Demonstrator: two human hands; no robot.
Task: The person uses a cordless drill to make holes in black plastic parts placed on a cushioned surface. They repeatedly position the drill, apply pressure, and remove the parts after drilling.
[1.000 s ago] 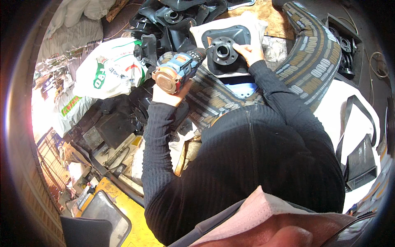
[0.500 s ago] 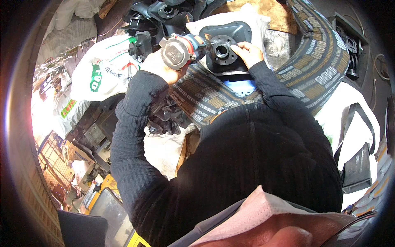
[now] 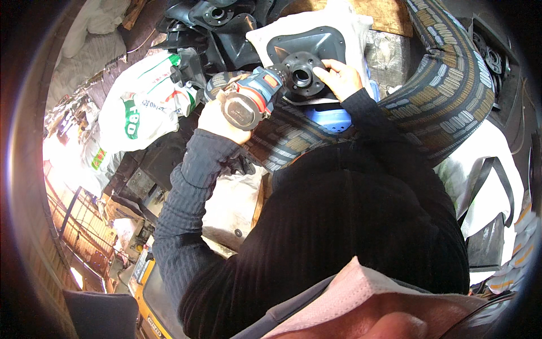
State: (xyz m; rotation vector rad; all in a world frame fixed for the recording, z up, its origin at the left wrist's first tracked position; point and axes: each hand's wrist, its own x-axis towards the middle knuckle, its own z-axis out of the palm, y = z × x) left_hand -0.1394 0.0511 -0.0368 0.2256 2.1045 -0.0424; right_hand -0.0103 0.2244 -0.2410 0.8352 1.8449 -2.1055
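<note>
My left hand (image 3: 224, 121) is wrapped around a blue and grey cordless drill (image 3: 261, 86) with a red ring. The drill's nose points up and to the right, up against the left edge of a black round flange (image 3: 309, 85) with a wide centre hole and smaller holes around it. The drill's tip is hard to make out. With thumb and fingers, my right hand (image 3: 342, 80) grips the flange's right edge. Behind the flange spreads a black flared rubber-like boot (image 3: 323, 44) with small holes along its rim, lying on a white sack (image 3: 357, 34).
A patterned fabric-covered ring cushion (image 3: 451, 96) curves around my front and right. Several similar black parts (image 3: 226, 34) are piled at the far left. A printed white sack (image 3: 148, 107) lies left, a blue piece (image 3: 329, 120) below the flange, a dark bin of parts (image 3: 490, 56) far right.
The drill and my left hand have come lower and nearer to me, and the drill's body now slants more, showing its side. My right hand stays at the flange's edge.
</note>
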